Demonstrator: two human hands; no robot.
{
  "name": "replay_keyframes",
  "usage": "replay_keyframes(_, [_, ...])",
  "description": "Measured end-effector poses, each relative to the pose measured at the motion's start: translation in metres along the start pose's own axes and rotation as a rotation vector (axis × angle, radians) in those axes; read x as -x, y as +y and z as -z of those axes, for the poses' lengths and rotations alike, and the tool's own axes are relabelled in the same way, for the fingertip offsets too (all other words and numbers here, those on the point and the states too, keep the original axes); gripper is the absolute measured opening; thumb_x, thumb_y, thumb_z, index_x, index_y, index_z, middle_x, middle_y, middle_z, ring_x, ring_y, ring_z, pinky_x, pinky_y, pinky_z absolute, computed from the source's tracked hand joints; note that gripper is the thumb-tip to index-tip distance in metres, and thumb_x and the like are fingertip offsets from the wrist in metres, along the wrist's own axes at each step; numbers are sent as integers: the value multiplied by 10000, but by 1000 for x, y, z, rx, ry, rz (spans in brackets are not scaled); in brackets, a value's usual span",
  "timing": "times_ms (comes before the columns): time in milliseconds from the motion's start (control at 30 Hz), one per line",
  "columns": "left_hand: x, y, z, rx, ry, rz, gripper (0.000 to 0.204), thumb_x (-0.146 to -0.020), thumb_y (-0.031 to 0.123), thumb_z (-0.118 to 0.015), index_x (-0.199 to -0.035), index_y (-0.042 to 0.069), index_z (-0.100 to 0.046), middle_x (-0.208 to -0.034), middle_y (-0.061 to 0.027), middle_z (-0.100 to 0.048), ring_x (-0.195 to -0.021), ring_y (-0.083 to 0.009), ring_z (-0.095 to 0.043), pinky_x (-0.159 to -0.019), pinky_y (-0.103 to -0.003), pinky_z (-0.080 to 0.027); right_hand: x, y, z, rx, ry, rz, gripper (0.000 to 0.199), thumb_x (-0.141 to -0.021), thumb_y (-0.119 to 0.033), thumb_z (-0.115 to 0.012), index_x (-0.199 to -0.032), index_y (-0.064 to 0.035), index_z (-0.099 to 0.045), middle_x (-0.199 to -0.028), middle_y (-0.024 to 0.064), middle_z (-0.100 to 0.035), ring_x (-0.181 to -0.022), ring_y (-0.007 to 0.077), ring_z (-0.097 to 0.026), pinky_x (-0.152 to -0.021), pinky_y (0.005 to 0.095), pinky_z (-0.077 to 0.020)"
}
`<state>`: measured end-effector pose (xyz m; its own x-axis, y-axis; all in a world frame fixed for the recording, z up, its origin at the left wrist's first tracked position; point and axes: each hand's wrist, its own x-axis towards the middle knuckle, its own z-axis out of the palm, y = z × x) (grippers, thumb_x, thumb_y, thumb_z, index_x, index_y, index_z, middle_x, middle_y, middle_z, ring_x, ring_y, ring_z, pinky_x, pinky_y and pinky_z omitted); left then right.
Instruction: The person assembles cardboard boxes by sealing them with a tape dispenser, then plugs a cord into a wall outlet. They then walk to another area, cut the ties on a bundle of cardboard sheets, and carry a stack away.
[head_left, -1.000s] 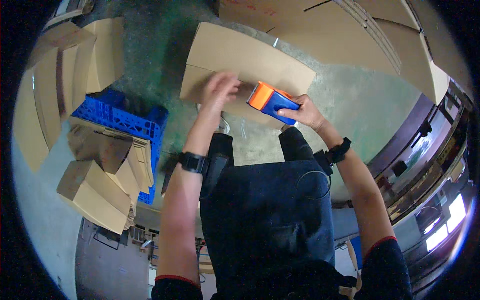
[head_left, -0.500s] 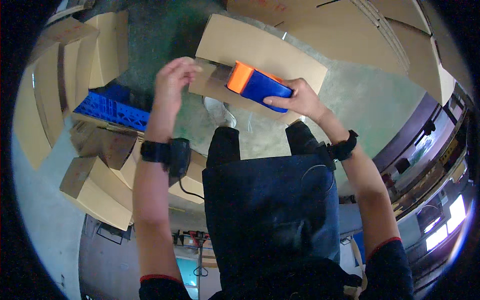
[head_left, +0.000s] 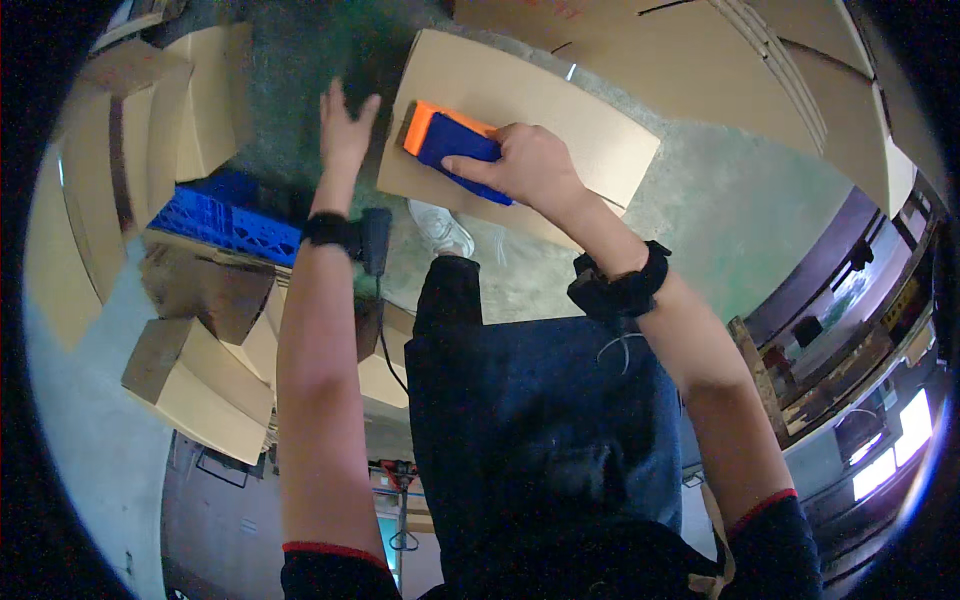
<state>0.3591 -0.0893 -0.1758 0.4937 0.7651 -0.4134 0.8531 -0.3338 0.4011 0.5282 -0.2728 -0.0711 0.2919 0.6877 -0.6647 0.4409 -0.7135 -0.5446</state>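
My right hand (head_left: 540, 170) is wrapped round a blue and orange tape dispenser (head_left: 462, 155), its thumb along the near side. The dispenser lies against the left part of a closed cardboard box (head_left: 530, 100), its orange end close to the box's left edge. What lies under the dispenser is hidden. Off the box's left side, my left hand (head_left: 347, 130) is held out with its fingers spread and nothing in it. Dark straps sit on both my wrists.
Opened cardboard boxes (head_left: 200, 385) crowd the left, around a blue plastic crate (head_left: 225, 228). Large flattened cardboard (head_left: 680, 70) leans at the far right. My light shoe (head_left: 440, 228) stands just in front of the box, on the grey-green floor (head_left: 740, 210).
My right hand has moved left across the box with the tape dispenser and now covers more of it. My left hand has gone farther away from me, and its fingers have spread.
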Motion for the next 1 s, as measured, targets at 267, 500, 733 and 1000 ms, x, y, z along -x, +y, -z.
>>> replay_keyframes(267, [45,38,-11,591,-202,-75,549,-987,369,-370,-1409,24,-305,-1419,-143,-385,-1312,-246,-359,-1074,-315,-259,30,40,2,-2,-17,-17,677,-696,-687,-604,-720,-14,-673,-589,163,-600,-599,312,-626,-609,382,-511])
replay_keyframes(500, [46,42,-22,422,7,-142,539,-966,345,-409,-1370,-8,-349,-1392,-189,-402,-1281,-302,-390,-1066,-363,-280,159,199,38,-73,-12,-287,624,-690,-584,-680,-846,20,-681,-557,159,-579,-525,252,-616,-555,352,-499])
replay_keyframes(733, [159,179,-101,-342,-362,-701,892,-701,446,-697,-1387,25,-312,-1449,-195,-286,-1355,-347,-237,-1103,-516,-183,151,202,45,10,-71,-331,642,-684,-591,-681,-890,17,-684,-596,156,-602,-588,260,-638,-611,354,-501])
replay_keyframes(1000, [175,219,-131,-496,-309,-1012,786,-730,379,-649,-1381,37,-371,-1488,-94,-267,-1397,-298,-153,-1116,-508,-120,181,322,20,-203,-131,-452,633,-686,-633,-662,-906,-41,-701,-652,139,-650,-600,276,-649,-611,358,-514])
